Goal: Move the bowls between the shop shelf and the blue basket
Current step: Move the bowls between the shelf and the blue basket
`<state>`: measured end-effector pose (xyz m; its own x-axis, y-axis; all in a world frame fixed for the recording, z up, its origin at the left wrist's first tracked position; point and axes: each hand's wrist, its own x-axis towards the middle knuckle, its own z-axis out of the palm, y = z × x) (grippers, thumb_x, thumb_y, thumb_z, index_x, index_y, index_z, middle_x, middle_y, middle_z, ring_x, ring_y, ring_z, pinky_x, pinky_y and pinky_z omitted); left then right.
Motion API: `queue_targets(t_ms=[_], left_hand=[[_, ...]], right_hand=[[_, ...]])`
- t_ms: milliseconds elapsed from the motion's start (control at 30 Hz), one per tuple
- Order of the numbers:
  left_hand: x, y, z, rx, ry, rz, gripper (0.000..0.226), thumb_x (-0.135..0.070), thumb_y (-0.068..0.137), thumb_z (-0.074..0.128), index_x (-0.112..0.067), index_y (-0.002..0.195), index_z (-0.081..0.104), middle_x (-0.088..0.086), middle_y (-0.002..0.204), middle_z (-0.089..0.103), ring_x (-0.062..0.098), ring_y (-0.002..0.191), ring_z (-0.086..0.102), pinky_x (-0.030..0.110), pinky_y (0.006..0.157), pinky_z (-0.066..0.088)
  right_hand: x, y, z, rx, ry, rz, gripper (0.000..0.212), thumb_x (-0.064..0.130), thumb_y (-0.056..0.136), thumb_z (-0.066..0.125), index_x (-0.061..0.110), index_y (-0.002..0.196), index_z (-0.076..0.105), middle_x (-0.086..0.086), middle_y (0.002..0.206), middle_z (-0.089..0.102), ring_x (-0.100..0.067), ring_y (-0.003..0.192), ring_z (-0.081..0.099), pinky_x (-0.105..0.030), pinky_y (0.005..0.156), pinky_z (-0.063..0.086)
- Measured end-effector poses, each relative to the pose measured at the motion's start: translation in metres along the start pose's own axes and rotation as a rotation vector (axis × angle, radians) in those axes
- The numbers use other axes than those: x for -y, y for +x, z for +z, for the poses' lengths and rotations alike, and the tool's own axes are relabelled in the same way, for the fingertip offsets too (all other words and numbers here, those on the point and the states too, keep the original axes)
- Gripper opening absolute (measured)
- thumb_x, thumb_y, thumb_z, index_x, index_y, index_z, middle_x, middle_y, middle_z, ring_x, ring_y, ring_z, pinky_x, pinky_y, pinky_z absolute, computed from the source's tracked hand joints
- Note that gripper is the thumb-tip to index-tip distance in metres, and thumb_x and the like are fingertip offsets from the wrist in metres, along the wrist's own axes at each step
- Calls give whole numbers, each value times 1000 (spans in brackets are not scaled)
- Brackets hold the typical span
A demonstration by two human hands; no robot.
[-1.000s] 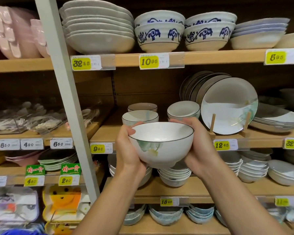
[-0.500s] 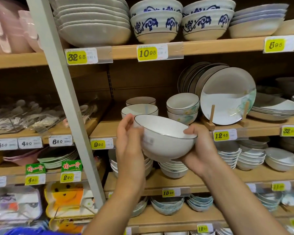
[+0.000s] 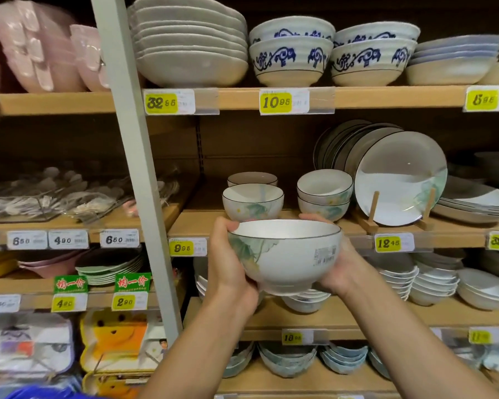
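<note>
Both hands on one bowl [image 3: 284, 254] here. My left hand [image 3: 231, 266] is wrapped round its left side, thumb up at the rim. My right hand [image 3: 346, 269] cups the right side with the fingers curling over the far rim. It's a full two-handed hold, with the bowl upright between my palms. It's white with a dark rim line, a green leaf painted on the side facing me, and one barcode sticker [image 3: 324, 254] near my right hand.

The bowl is in the air in front of the middle shelf [image 3: 196, 223], level with its front edge and not resting on it. The yellow 9.95 tag [image 3: 182, 248] sits just left of my left hand.

Counting the matching bowls on that shelf: one at the front left [image 3: 252, 201], one right behind it [image 3: 252, 178], and a stack of two [image 3: 324, 194] beside them. That's four on the board, plus the one I'm holding. To their right, one big plate [image 3: 398, 180] stands tilted on a wooden stand, with more plates leaning behind it, too overlapped to count.

On the top shelf there are two stacks of blue-patterned bowls [image 3: 290, 60], two in each, so four. There's a patch of blue [image 3: 41, 394] at the bottom left corner, but I can't tell what it is.
</note>
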<state>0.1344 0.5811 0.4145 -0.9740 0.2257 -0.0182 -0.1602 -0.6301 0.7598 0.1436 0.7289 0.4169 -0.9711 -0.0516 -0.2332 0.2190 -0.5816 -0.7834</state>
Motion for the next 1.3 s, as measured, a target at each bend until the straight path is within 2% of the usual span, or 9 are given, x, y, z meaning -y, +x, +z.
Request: queue_targets(t_ms=[100, 233, 367, 500, 600, 700, 900, 1200, 1300], left_hand=[[4, -1, -1, -176, 1, 128, 21, -31, 82, 47, -22, 79, 66, 2, 77, 72, 17, 66, 70, 26, 50, 51], [15, -8, -3, -288, 101, 322, 19, -26, 86, 47, -37, 93, 61, -3, 97, 63, 17, 91, 63, 35, 66, 54], [27, -22, -6, -144, 306, 322, 44, -44, 73, 48, -51, 116, 52, -23, 99, 62, 2, 95, 62, 25, 71, 54], [31, -36, -11, -17, 424, 300, 59, -61, 54, 57, -73, 108, 38, -26, 129, 49, -1, 115, 53, 22, 88, 48], [33, -33, -19, 67, 433, 289, 78, -60, 53, 65, -56, 128, 42, -24, 128, 56, -5, 112, 57, 17, 84, 49], [32, -29, -24, 148, 464, 279, 73, -56, 60, 69, -48, 128, 46, -18, 116, 66, -2, 104, 63, 13, 74, 53], [19, -3, -30, 124, 396, 197, 47, -45, 78, 59, -31, 122, 58, -1, 118, 69, 16, 109, 65, 37, 89, 51], [12, 43, -34, -132, 555, 212, 57, -53, 71, 55, -23, 120, 54, 6, 118, 64, 19, 103, 66, 33, 74, 56], [10, 53, -41, -159, 616, 224, 61, -61, 68, 52, -24, 116, 59, 7, 118, 65, 24, 111, 62, 50, 96, 50]], right_hand=[[-20, -13, 2, 92, 67, -132, 49, 47, 89, 48, 11, 114, 71, -13, 123, 66, -31, 118, 60, -46, 102, 42], [-51, -24, 12, -68, -76, -405, 49, 41, 81, 63, 25, 127, 57, -2, 115, 71, -19, 107, 67, -42, 91, 53], [-53, -24, 12, -271, -16, -492, 36, 22, 87, 50, 28, 121, 58, -5, 109, 71, -23, 102, 67, -48, 90, 54], [-42, -26, 1, -262, 141, -368, 22, 16, 84, 43, 19, 84, 66, -15, 100, 73, -34, 92, 66, -51, 93, 46], [-41, -26, -7, -209, 120, -334, 26, 17, 84, 42, 12, 93, 66, -18, 105, 72, -37, 98, 66, -53, 97, 45], [-42, -25, -12, -171, 42, -335, 36, 22, 88, 47, 10, 118, 62, -14, 107, 72, -32, 105, 67, -53, 99, 47], [-34, -11, -16, -77, -215, -348, 36, 40, 92, 54, 22, 123, 60, -1, 113, 71, -17, 111, 64, -44, 103, 47], [-19, 26, -1, -128, -455, -370, 88, 71, 52, 58, 37, 133, 47, 4, 129, 59, -18, 120, 54, -46, 103, 45], [-24, 35, 2, -130, -441, -396, 90, 72, 53, 57, 37, 135, 45, 6, 130, 57, -15, 121, 53, -46, 105, 43]])
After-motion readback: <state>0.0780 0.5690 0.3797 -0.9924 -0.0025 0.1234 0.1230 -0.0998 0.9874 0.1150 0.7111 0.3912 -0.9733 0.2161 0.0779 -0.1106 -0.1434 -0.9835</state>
